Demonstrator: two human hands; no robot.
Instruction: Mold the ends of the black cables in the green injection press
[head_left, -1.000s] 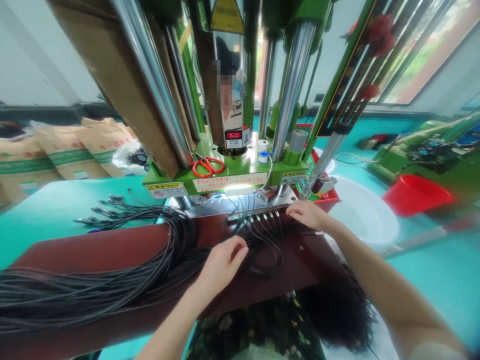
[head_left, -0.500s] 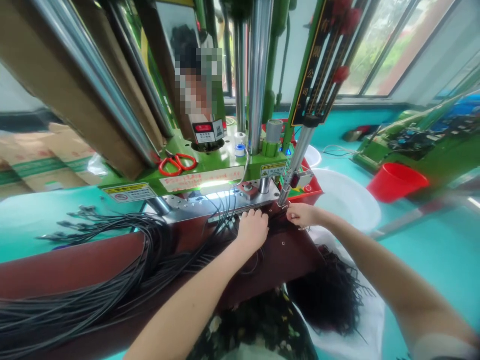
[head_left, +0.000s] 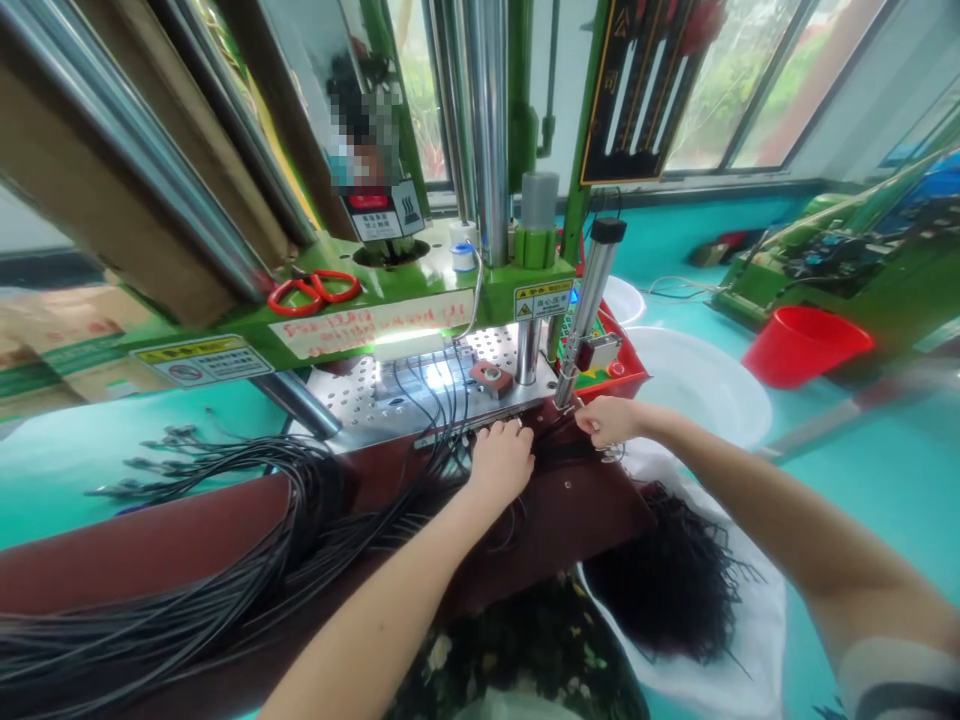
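My left hand (head_left: pixel 502 458) rests at the front edge of the machine's steel plate (head_left: pixel 337 400), its fingers curled down. What lies under those fingers is hidden. Beside the plate's right corner, my right hand (head_left: pixel 604 422) is closed in a pinch on something too small to make out. Dark strands (head_left: pixel 559 436) lie between the two hands. Several thin black cables (head_left: pixel 442 410) run from the lit mould (head_left: pixel 431 375) down past my left hand. A thick bundle of black cables (head_left: pixel 277 530) spreads left across the brown table (head_left: pixel 187 515).
Above the plate stands the press's green upper platen (head_left: pixel 495 300), with red-handled scissors (head_left: pixel 315 292) on it. A heap of black pieces (head_left: pixel 667 580) lies on a white sack (head_left: pixel 757 620) at right. A white tub (head_left: pixel 697 380) and red bucket (head_left: pixel 806 345) stand beyond.
The green platen has risen, widening the gap and showing the bright mould and more of the perforated plate. My two hands have stayed in nearly the same places.
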